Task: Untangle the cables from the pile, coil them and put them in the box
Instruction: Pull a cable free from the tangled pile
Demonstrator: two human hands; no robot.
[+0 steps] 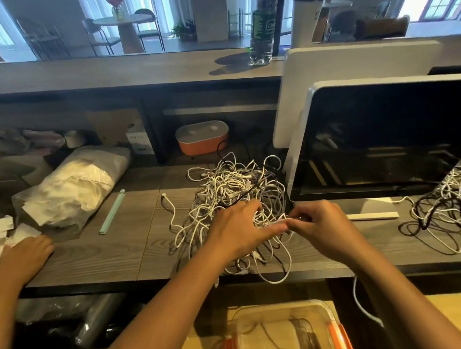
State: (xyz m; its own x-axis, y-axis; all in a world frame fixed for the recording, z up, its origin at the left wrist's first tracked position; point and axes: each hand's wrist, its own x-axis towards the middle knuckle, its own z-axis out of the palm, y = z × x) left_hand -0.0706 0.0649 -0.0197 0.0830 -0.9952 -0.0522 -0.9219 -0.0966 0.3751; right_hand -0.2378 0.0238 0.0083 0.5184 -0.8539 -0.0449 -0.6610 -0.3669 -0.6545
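Observation:
A tangled pile of white and black cables (230, 185) lies on the wooden desk (108, 250), left of a monitor. My left hand (240, 227) lies on the pile's near side, its thumb and fingers holding a white cable (281, 221). My right hand (320, 223) pinches the same white cable right beside it, fingers curled. A clear plastic box (283, 331) with orange clips sits below the desk edge, between my forearms. Thin dark cable shows through the box.
A second cable tangle (450, 203) lies at the right, under the monitor (382, 139). Another person's hand (25, 254) rests on the desk at the left, near a plastic bag (72, 188) and a green strip (111, 212). An orange case (202, 138) stands behind the pile.

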